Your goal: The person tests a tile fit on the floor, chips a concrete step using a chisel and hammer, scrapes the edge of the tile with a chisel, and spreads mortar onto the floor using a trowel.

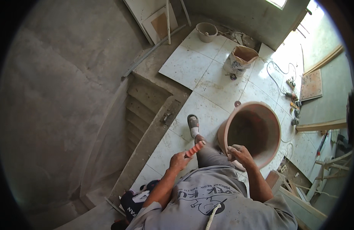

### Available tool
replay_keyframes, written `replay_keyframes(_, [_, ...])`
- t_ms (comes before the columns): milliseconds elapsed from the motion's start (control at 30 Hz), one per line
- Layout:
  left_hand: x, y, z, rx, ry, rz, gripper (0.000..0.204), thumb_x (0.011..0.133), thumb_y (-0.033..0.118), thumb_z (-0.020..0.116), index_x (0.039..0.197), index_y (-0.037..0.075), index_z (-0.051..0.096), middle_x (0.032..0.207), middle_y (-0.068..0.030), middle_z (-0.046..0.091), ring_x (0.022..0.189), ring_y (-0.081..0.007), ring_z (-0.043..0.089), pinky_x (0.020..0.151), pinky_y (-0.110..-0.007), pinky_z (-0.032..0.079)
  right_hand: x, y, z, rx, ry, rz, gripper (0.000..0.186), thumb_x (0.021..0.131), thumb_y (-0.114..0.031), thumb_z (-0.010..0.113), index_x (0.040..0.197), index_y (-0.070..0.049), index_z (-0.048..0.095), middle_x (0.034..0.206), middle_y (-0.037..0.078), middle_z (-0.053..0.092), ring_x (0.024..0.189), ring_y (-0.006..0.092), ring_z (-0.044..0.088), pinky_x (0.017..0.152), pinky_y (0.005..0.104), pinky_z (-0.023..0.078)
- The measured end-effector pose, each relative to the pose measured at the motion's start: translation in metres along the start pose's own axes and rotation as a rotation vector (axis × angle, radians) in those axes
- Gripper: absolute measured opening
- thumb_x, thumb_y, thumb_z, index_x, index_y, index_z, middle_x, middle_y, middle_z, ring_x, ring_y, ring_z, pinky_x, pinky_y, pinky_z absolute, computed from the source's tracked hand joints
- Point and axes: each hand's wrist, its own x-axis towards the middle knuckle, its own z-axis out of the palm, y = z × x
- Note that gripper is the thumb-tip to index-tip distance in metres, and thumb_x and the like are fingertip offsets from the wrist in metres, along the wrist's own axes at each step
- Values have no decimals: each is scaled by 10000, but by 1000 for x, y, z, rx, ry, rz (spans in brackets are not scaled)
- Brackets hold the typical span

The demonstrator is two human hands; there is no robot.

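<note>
The left hand [179, 160] grips a small red tool [195, 148]; the right hand [240, 154] fingers curl over the big orange bucket [257, 130] rim at 6 o'clock; white floor tiles [186, 65] lie beneath.

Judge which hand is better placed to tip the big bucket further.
Right, probably. The right hand already grips the near rim of the orange bucket, which is tilted, while the left hand is apart from it, holding a small orange tool.
</note>
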Motion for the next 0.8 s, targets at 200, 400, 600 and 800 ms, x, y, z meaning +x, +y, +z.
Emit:
replay_keyframes(200, [115,-117,-109,88,186,-353,475,742,468,643,866,9,650,800,-224,631,781,-389,614,688,-461,469,157,-67,-60,-530,370,-13,287,833,-256,546,755,17,587,583,112,581,514,182,576,487,325,455])
replay_keyframes(400, [202,-146,-207,-318,487,-503,537,748,450,661,827,-79,610,706,-218,604,691,-334,619,637,-435,441,227,-196,-99,-615,323,150,339,834,-295,530,837,36,603,687,172,632,646,268,631,652,369,489])
replay_keyframes(600, [303,-124,-240,-294,568,-438,675,743,589,616,967,-44,547,830,-190,617,793,-329,610,682,-419,448,226,-174,-113,-127,646,-36,262,854,-247,539,792,5,578,595,80,571,528,126,540,506,303,443])
replay_keyframes(800, [382,-61,-259,-143,287,-310,642,701,611,627,962,28,558,846,-189,623,823,-382,597,712,-457,447,205,26,-106,-1344,-234,376,224,770,-255,607,956,-144,666,903,186,662,841,354,638,732,390,515])
